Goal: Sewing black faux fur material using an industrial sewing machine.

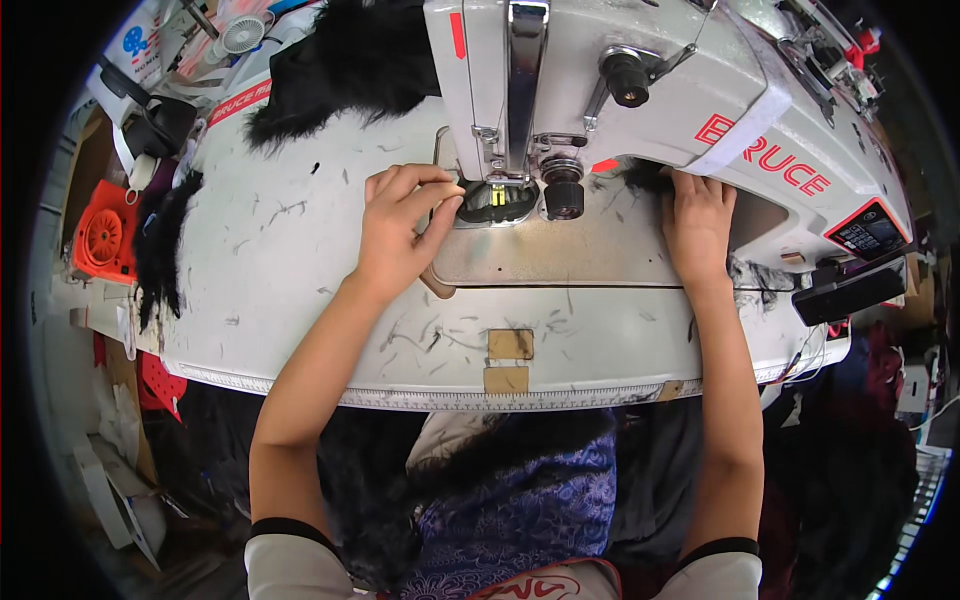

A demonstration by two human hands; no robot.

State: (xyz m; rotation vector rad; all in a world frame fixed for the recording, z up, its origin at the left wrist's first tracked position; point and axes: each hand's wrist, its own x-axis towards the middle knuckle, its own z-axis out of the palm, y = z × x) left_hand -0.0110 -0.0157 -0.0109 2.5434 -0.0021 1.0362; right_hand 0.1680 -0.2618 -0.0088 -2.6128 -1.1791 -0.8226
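Observation:
A white sewing machine (590,110) stands ahead of me on a white table. My left hand (408,225) is left of the yellow-marked presser foot (498,196). Its thumb and index finger are pinched together; whatever is between them is too small to make out. A dark oval opening surrounds the foot. Beneath the machine's arm, my right hand (698,225) rests beside a tuft of black fur (647,176). Its fingertips are hidden by the arm, so I cannot tell whether they grip the fur.
More black fur (345,70) lies behind the machine head at the left. Loose dark fibres litter the table (300,250). A measuring tape (450,400) lines its front edge. Orange container (104,232) and black fur strip (162,245) are far left. Blue patterned cloth (530,500) covers my lap.

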